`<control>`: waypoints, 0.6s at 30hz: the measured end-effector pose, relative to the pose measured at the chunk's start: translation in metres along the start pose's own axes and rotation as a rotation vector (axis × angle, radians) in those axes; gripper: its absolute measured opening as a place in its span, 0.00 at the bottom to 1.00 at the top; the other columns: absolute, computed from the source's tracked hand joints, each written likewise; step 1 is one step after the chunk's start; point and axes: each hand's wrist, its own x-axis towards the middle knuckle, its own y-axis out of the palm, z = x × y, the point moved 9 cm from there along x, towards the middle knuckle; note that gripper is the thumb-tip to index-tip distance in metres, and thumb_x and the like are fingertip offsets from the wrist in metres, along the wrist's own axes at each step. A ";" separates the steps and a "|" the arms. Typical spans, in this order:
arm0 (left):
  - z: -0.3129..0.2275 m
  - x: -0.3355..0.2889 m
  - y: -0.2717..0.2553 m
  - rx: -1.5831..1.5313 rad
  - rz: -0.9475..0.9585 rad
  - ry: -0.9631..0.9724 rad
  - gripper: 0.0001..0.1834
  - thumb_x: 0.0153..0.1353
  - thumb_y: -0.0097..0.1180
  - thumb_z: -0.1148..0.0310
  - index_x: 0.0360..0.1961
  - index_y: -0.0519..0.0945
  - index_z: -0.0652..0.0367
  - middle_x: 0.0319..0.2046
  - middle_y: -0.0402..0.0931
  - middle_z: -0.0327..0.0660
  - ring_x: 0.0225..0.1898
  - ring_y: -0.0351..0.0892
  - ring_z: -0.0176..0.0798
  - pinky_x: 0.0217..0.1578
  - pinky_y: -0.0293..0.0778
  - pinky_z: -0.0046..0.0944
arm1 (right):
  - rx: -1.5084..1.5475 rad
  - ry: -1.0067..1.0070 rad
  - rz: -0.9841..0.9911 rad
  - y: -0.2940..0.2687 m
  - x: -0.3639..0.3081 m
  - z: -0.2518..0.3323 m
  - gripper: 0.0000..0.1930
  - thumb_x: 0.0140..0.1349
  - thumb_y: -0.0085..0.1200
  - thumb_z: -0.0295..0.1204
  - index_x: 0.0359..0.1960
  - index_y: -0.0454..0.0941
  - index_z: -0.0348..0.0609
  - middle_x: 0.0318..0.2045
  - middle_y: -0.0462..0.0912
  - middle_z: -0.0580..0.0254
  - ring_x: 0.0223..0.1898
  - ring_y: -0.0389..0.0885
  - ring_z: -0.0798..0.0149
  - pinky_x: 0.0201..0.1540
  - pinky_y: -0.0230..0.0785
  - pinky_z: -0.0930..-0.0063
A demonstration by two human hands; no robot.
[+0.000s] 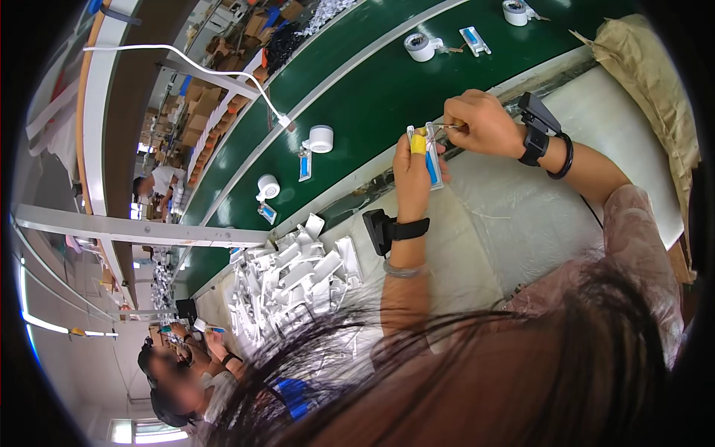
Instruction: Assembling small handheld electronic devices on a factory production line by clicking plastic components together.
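My left hand (412, 179) grips a slim white plastic housing (438, 181) with a blue strip-like piece inside it. A yellow covering (418, 144) wraps one of its digits. Close by on the right, my right hand (480, 123) is closed in a pinch on a thin metal tool (449, 127), whose tip reaches the housing's upper end. Its exact kind is too small to tell. Both hands are over the near edge of the green conveyor belt (357, 97).
White plastic parts (298, 276) lie heaped to my left. On the belt sit round white units (321, 138) joined to blue-filled housings (304, 165), with others farther right. Brown paper (644, 82) lies at the right. A white cable (216, 68) hangs across. A co-worker (182, 380) works at lower left.
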 end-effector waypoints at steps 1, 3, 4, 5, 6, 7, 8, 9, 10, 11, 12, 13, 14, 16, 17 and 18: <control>0.000 0.000 -0.001 0.001 -0.002 0.001 0.15 0.71 0.41 0.57 0.49 0.70 0.56 0.30 0.77 0.39 0.21 0.75 0.28 0.18 0.75 0.30 | 0.047 -0.008 -0.026 0.000 -0.001 0.001 0.08 0.48 0.58 0.25 0.27 0.71 0.43 0.21 0.75 0.62 0.25 0.75 0.54 0.33 0.66 0.64; 0.002 -0.001 -0.001 -0.010 -0.036 -0.017 0.15 0.70 0.41 0.59 0.50 0.68 0.56 0.28 0.75 0.38 0.21 0.75 0.28 0.18 0.75 0.30 | 0.093 -0.012 -0.052 0.001 -0.005 0.000 0.07 0.50 0.58 0.25 0.28 0.71 0.43 0.22 0.75 0.63 0.27 0.74 0.55 0.35 0.66 0.65; 0.002 0.000 -0.001 -0.010 -0.036 -0.018 0.15 0.70 0.41 0.59 0.50 0.68 0.56 0.28 0.75 0.38 0.21 0.75 0.28 0.18 0.75 0.30 | 0.159 -0.023 -0.054 0.002 -0.006 0.001 0.06 0.52 0.58 0.25 0.30 0.72 0.43 0.23 0.76 0.62 0.28 0.75 0.55 0.38 0.66 0.65; 0.002 0.000 -0.001 -0.016 -0.028 -0.006 0.14 0.70 0.41 0.60 0.50 0.68 0.56 0.28 0.75 0.38 0.21 0.75 0.28 0.17 0.75 0.30 | 0.225 -0.035 -0.054 0.004 -0.005 0.002 0.06 0.54 0.58 0.24 0.32 0.74 0.43 0.25 0.77 0.62 0.30 0.75 0.56 0.40 0.66 0.65; 0.001 -0.001 -0.001 -0.022 -0.020 0.005 0.14 0.69 0.41 0.61 0.50 0.67 0.56 0.28 0.74 0.38 0.21 0.75 0.28 0.17 0.75 0.30 | 0.225 -0.035 -0.051 0.005 -0.006 0.001 0.06 0.54 0.58 0.24 0.32 0.74 0.43 0.25 0.77 0.62 0.30 0.75 0.56 0.40 0.66 0.65; 0.001 0.000 -0.001 -0.024 -0.021 0.005 0.14 0.69 0.41 0.61 0.50 0.67 0.56 0.28 0.74 0.38 0.21 0.75 0.28 0.17 0.75 0.30 | 0.242 -0.060 -0.049 0.006 -0.006 0.003 0.06 0.54 0.59 0.23 0.33 0.75 0.43 0.28 0.78 0.61 0.33 0.76 0.55 0.41 0.67 0.64; 0.002 0.001 -0.001 -0.032 -0.019 0.013 0.13 0.68 0.40 0.64 0.50 0.67 0.56 0.29 0.73 0.38 0.21 0.74 0.28 0.17 0.75 0.30 | 0.259 -0.085 -0.049 0.007 -0.006 0.005 0.07 0.55 0.59 0.23 0.34 0.76 0.43 0.31 0.79 0.61 0.36 0.76 0.55 0.42 0.68 0.64; 0.002 0.002 0.000 -0.040 -0.016 0.022 0.13 0.66 0.40 0.67 0.50 0.66 0.56 0.29 0.73 0.38 0.21 0.74 0.28 0.17 0.75 0.30 | 0.258 -0.086 -0.049 0.008 -0.007 0.005 0.07 0.55 0.59 0.23 0.34 0.76 0.43 0.31 0.79 0.61 0.36 0.76 0.55 0.42 0.68 0.64; 0.004 0.003 0.001 -0.041 -0.015 0.023 0.13 0.66 0.40 0.67 0.50 0.66 0.56 0.29 0.73 0.38 0.21 0.74 0.28 0.17 0.75 0.30 | 0.248 -0.093 -0.067 0.007 -0.009 0.007 0.07 0.55 0.59 0.23 0.35 0.77 0.43 0.31 0.79 0.61 0.38 0.76 0.55 0.44 0.68 0.63; 0.004 0.003 0.002 -0.053 -0.009 0.039 0.13 0.65 0.39 0.69 0.50 0.65 0.57 0.30 0.73 0.38 0.21 0.74 0.28 0.17 0.75 0.30 | 0.243 -0.102 -0.085 0.007 -0.009 0.008 0.07 0.55 0.59 0.24 0.36 0.77 0.43 0.32 0.80 0.61 0.39 0.76 0.54 0.46 0.67 0.63; 0.003 0.003 0.001 -0.065 -0.003 0.056 0.14 0.63 0.38 0.72 0.50 0.65 0.57 0.31 0.73 0.39 0.22 0.73 0.28 0.17 0.75 0.30 | 0.245 -0.104 -0.085 0.009 -0.010 0.008 0.07 0.55 0.59 0.24 0.36 0.77 0.43 0.32 0.80 0.61 0.39 0.76 0.54 0.46 0.67 0.63; 0.003 0.002 0.000 -0.065 -0.006 0.057 0.14 0.63 0.38 0.72 0.50 0.65 0.57 0.31 0.73 0.39 0.22 0.73 0.28 0.17 0.75 0.30 | 0.224 -0.120 -0.080 0.011 -0.011 0.008 0.07 0.55 0.59 0.24 0.36 0.78 0.44 0.33 0.80 0.61 0.40 0.76 0.54 0.47 0.68 0.62; 0.000 0.001 0.003 -0.065 0.006 0.064 0.16 0.62 0.37 0.73 0.51 0.64 0.57 0.32 0.72 0.39 0.23 0.73 0.28 0.19 0.75 0.29 | 0.198 -0.132 -0.076 0.011 -0.012 0.008 0.07 0.55 0.59 0.25 0.36 0.78 0.45 0.34 0.80 0.62 0.41 0.76 0.54 0.47 0.68 0.62; 0.000 0.000 0.005 -0.066 0.020 0.072 0.17 0.61 0.36 0.75 0.52 0.64 0.57 0.32 0.72 0.39 0.24 0.73 0.28 0.20 0.75 0.29 | 0.171 -0.151 -0.076 0.009 -0.015 0.010 0.07 0.55 0.60 0.25 0.35 0.79 0.46 0.33 0.80 0.62 0.41 0.76 0.54 0.47 0.68 0.62; -0.003 0.000 0.007 -0.056 0.050 0.107 0.18 0.60 0.36 0.75 0.53 0.64 0.57 0.33 0.72 0.39 0.25 0.73 0.28 0.21 0.75 0.29 | 0.148 -0.173 -0.075 0.009 -0.015 0.013 0.06 0.55 0.60 0.25 0.35 0.79 0.47 0.33 0.80 0.62 0.41 0.76 0.54 0.48 0.68 0.63; -0.005 -0.001 0.009 -0.046 0.081 0.142 0.19 0.60 0.36 0.75 0.54 0.63 0.58 0.33 0.71 0.39 0.26 0.73 0.28 0.22 0.75 0.29 | 0.149 -0.174 -0.075 0.008 -0.014 0.013 0.06 0.55 0.60 0.25 0.35 0.79 0.47 0.33 0.80 0.62 0.41 0.76 0.54 0.48 0.68 0.63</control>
